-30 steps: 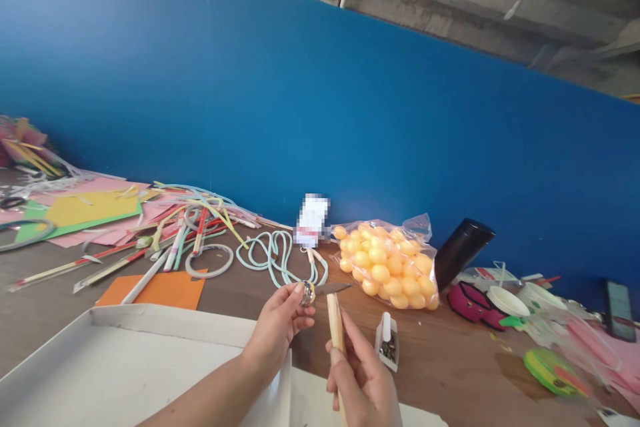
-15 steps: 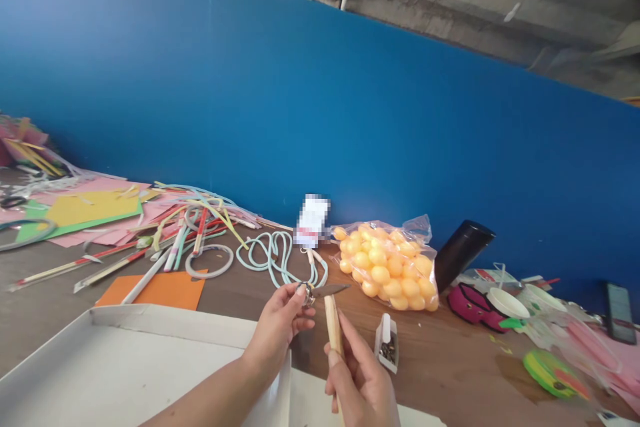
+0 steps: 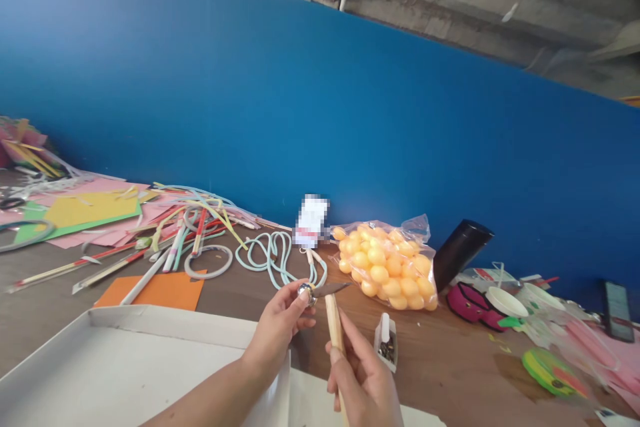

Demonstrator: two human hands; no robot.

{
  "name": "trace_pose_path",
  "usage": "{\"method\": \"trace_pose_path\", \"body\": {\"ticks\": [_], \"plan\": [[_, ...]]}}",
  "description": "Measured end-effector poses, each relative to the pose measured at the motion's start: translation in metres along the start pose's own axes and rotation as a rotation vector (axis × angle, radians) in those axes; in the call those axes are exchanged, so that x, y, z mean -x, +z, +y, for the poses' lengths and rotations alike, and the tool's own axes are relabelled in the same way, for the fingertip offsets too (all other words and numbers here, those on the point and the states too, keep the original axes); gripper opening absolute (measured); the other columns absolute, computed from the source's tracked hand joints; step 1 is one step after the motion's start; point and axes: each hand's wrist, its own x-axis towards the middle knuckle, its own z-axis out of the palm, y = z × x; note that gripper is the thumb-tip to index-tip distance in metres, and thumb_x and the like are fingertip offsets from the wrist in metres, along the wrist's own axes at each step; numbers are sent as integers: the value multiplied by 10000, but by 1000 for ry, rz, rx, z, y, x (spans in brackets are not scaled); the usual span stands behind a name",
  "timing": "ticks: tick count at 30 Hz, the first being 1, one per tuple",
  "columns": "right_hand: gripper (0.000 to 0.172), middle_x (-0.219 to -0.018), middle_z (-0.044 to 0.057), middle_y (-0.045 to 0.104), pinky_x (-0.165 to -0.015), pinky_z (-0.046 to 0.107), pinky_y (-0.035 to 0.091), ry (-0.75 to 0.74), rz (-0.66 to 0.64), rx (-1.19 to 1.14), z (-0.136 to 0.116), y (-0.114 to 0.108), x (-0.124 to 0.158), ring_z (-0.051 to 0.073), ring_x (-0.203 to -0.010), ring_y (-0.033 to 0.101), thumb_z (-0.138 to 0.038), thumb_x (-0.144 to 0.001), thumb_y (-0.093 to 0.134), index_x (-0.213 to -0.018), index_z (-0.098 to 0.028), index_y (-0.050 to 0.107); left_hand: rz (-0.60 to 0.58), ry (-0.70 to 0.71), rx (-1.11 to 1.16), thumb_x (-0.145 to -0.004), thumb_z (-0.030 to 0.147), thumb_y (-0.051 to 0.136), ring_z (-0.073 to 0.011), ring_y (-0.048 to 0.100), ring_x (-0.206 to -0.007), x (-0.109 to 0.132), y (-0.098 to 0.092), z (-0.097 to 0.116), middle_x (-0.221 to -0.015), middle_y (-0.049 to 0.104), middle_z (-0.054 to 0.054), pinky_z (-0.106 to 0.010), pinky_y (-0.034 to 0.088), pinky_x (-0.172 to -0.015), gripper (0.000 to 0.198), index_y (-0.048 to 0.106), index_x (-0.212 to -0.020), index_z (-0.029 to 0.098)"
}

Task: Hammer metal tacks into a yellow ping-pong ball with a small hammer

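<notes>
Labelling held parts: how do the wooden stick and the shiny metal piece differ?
The wooden stick is pale and long; the shiny metal piece is rounded and silvery. The wooden stick is in the right grip, the shiny metal piece in the left grip. Both are held.

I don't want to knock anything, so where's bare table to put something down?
Mostly bare table shows between the little white box and the green round thing, in front of the ball bag. It's crowded left, with papers and sticks, and far right, around the phone.
</notes>
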Motion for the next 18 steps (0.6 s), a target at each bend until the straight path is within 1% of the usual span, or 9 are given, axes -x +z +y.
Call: {"method": "trace_pose_path", "body": {"ticks": [4,7,11,14,18], "plan": [[664,-497,-19,527,-319,181,359,-18,35,-12,2,0,0,116,-415,465,-451,-727,609,-1293,-132,474,13,4,-5,-681,369,686,-132,588,-716,0,0,0,-898,603,-51,-244,501,-618,404,617,-1033,183],[641,-489,-21,525,-322,186,367,-12,6,11,3,0,0,115,-405,461,-444,-721,617,-1270,-134,502,13,0,-6,-672,363,695,-129,588,-704,0,0,0,-882,600,-43,-248,504,-619,403,618,-1026,188],[656,-519,-11,547,-327,188,373,-23,14,15,3,0,-1,118,-412,476,-460,-732,598,-1289,-134,479,16,10,-47,-695,367,674,-127,582,-713,0,1,-1,-888,592,-41,-245,505,-625,393,608,-1040,190],[651,-517,-10,550,-318,181,360,-10,8,31,2,0,-1,112,-400,469,-457,-718,611,-1273,-137,498,0,13,-80,-706,364,663,-133,579,-723,0,0,-2,-914,582,-47,-254,507,-635,400,597,-1060,189],[652,-478,-24,520,-319,178,359,-14,22,28,-1,-2,-1,114,-404,456,-460,-725,604,-1281,-139,490,-4,19,-129,-724,370,644,-141,577,-744,0,0,-3,-943,579,-62,-265,510,-658,413,582,-1088,184]]}}
